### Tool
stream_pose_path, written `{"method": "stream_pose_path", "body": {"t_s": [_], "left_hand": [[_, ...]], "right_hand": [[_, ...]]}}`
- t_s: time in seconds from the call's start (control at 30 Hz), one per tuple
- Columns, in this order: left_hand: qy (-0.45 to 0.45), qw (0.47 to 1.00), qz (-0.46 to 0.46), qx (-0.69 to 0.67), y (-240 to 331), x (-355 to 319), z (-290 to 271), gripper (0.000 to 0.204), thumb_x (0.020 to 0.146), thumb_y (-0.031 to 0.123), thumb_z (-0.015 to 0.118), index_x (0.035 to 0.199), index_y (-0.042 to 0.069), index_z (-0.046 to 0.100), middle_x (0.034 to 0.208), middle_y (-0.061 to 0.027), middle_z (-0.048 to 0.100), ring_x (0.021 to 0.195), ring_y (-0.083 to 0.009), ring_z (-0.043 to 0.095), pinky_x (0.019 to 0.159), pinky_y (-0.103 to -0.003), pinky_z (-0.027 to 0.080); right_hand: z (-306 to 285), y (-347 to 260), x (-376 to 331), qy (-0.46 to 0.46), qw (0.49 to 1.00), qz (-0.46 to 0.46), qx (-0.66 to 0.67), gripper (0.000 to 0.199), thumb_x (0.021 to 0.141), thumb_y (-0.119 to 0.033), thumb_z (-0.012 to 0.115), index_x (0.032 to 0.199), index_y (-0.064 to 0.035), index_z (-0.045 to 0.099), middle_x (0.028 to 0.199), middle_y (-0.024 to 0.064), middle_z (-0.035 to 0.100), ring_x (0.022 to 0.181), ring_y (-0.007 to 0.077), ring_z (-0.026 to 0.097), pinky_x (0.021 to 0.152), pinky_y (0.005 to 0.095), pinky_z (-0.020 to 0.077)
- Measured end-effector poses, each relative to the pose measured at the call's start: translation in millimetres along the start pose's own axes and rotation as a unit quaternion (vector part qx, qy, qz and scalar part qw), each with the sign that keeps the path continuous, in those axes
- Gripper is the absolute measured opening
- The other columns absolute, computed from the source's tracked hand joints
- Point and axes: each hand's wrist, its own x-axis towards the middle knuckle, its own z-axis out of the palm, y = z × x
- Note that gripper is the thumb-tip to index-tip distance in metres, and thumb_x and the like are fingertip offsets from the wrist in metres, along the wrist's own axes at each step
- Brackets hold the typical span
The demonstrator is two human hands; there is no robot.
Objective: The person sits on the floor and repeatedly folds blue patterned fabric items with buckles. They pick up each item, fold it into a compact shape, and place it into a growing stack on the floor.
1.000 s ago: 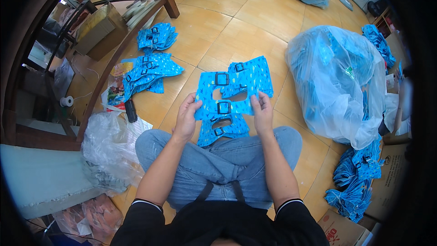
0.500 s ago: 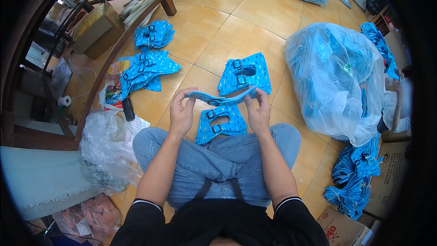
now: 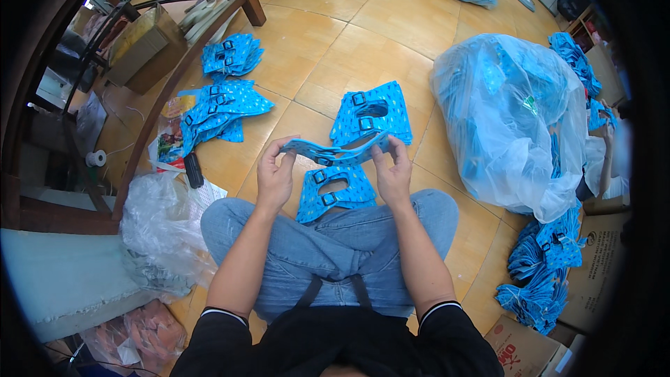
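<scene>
Between the 2 hands, lifted just above the person's knees, stretches a blue dotted fabric piece (image 3: 333, 151) with black buckles. The left hand (image 3: 276, 174) pinches its left end between thumb and fingertips, and the right hand (image 3: 392, 171) grips its right end the same way, so the piece hangs edge-on in a shallow curve. Directly beneath the hands, a second blue dotted piece (image 3: 335, 192) lies flat against the jeans (image 3: 328, 251), buckles up. Just beyond the hands, on the tan floor tiles (image 3: 391, 35), rests a third blue piece (image 3: 373, 115), partly hidden by the held one. Farther off to the left of the left hand lie 2 stacks of the same blue pieces (image 3: 220, 108), one behind the other. Well to the right of the right hand sits a large clear plastic bag (image 3: 513, 119) stuffed with blue fabric, and more blue pieces (image 3: 548, 265) are heaped below it. Near the left elbow lies crumpled clear plastic (image 3: 164, 230).
</scene>
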Motion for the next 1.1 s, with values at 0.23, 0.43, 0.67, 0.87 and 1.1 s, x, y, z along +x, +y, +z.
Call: {"method": "stream_pose_path", "body": {"t_s": [0.23, 0.43, 0.67, 0.87, 1.1], "left_hand": [[-0.009, 0.999, 0.032, -0.015, 9.1, -2.3, 0.8, 0.017, 0.091, 0.001, 0.052, 0.104, 0.000, 0.062, 0.113, -0.0112, 0.062, 0.110, -0.0189, 0.055, 0.097, -0.031, 0.040], [-0.025, 0.986, 0.167, -0.012, 17.9, -6.1, -6.8, 0.016, 0.086, 0.006, 0.061, 0.102, 0.006, 0.061, 0.126, -0.0143, 0.056, 0.126, -0.0286, 0.045, 0.105, -0.039, 0.034], [-0.022, 0.979, 0.205, -0.013, 33.2, -10.8, -12.2, 0.027, 0.078, 0.011, 0.072, 0.102, 0.007, 0.061, 0.129, -0.0160, 0.054, 0.131, -0.0323, 0.040, 0.107, -0.041, 0.031], [-0.021, 0.978, 0.208, -0.024, 40.4, -13.4, -16.2, 0.019, 0.084, 0.009, 0.065, 0.101, 0.007, 0.061, 0.127, -0.0159, 0.054, 0.129, -0.0297, 0.043, 0.105, -0.040, 0.033], [-0.012, 0.977, 0.213, -0.018, 41.5, -14.2, -17.0, 0.014, 0.087, 0.007, 0.059, 0.101, 0.006, 0.062, 0.122, -0.0131, 0.057, 0.123, -0.0272, 0.047, 0.101, -0.037, 0.038]], "right_hand": [[-4.1, -24.8, -4.2, 0.025, 0.997, -0.061, -0.043, 0.035, 0.085, -0.013, 0.068, 0.114, 0.0020, 0.056, 0.109, 0.0142, 0.062, 0.109, 0.0249, 0.057, 0.094, 0.0345, 0.0424], [-21.6, -73.2, -19.1, 0.049, 0.958, -0.225, -0.168, 0.031, 0.080, -0.004, 0.066, 0.110, -0.0037, 0.057, 0.120, 0.0160, 0.059, 0.125, 0.0370, 0.047, 0.103, 0.0443, 0.0373], [-20.7, -104.0, -39.2, 0.053, 0.956, -0.228, -0.180, 0.029, 0.081, -0.007, 0.067, 0.107, -0.0046, 0.056, 0.118, 0.0157, 0.060, 0.124, 0.0377, 0.047, 0.102, 0.0455, 0.0385], [-17.2, -108.8, -45.5, 0.054, 0.970, -0.196, -0.133, 0.029, 0.082, -0.008, 0.068, 0.107, -0.0023, 0.056, 0.115, 0.0158, 0.061, 0.118, 0.0330, 0.053, 0.101, 0.0423, 0.0389], [-18.7, -113.3, -52.6, 0.050, 0.985, -0.134, -0.092, 0.024, 0.084, -0.007, 0.065, 0.106, -0.0007, 0.057, 0.109, 0.0140, 0.062, 0.106, 0.0260, 0.058, 0.092, 0.0356, 0.0438]]}}
